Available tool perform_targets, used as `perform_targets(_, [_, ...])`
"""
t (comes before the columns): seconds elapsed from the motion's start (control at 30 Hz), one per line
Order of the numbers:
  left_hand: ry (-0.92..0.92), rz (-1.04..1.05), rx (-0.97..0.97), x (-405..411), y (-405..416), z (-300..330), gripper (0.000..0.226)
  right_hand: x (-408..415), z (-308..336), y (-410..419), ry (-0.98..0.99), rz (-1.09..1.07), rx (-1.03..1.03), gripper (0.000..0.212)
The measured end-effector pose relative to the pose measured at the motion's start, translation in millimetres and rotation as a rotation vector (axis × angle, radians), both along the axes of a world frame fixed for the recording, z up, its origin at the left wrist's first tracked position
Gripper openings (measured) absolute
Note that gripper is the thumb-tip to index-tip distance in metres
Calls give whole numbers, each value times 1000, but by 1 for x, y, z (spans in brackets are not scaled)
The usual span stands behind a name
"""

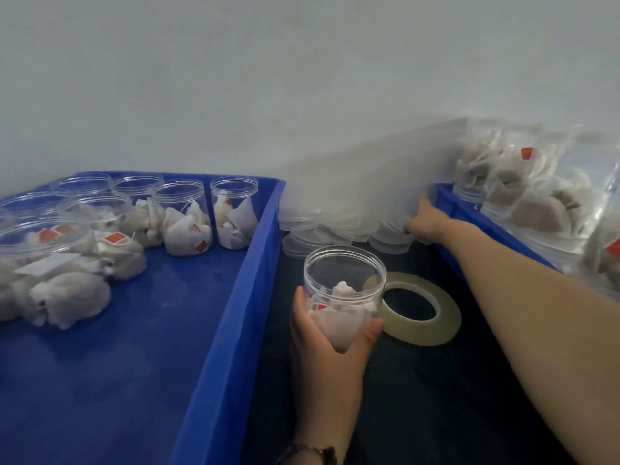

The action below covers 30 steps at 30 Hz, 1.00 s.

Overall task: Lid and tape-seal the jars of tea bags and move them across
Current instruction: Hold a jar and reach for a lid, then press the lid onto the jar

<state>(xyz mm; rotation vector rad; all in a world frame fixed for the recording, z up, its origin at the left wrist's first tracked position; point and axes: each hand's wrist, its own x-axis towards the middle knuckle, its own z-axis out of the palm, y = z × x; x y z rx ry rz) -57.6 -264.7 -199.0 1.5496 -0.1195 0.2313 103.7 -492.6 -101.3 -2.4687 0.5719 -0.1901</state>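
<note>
We are gripping an open jar [342,297] of tea bags in our left hand [327,344], the tape roll [416,308] just right of it. Our right hand [424,219] is reaching among the stacked lids [335,226]; its grip is hidden.

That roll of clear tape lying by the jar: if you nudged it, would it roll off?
Probably not: the tape roll lies flat on the dark surface, so it should slide, not roll. It looks like a thin ring with a wide hole, so likely light. Stood on edge, it could roll easily.
</note>
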Motion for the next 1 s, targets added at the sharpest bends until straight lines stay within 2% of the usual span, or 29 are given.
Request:
perform_targets(0.07, [7,3,1,-1,0,0,121,8,-4,-6,53,35,-8,77])
perform_targets(0.17, [-3,12,11,-1,0,-1,117,13,-10,-15,179,48,-176,87])
perform_targets(0.23, [-11,11,27,0,0,-3,113,15,-16,-20,242,85,-132,89])
perform_targets(0.3, [-15,6,35,2,0,-5,111,15,-22,-24,182,96,-126,73])
perform_targets(0.43, [-2,0,51,1,0,-4,110,1,-30,-26,-41,30,-437,27])
perform_targets(0.53, [-9,-8,61,2,1,-1,110,-14,-25,-15,-93,4,-496,28])
perform_targets(0.63, [-13,-13,64,0,2,2,114,-32,-15,0,-163,-50,-525,16])
perform_targets(0.77, [-3,-20,68,1,2,4,113,-60,7,31,-455,-127,-405,19])
perform_targets(0.87, [0,-16,83,-1,2,4,120,-92,27,52,-556,-116,-249,22])
perform_targets(0.93, [8,-6,81,-1,2,4,119,-122,40,63,-697,-124,-19,26])
perform_targets(1.0, [21,-7,52,0,2,5,111,-156,47,78,-893,-122,362,25])
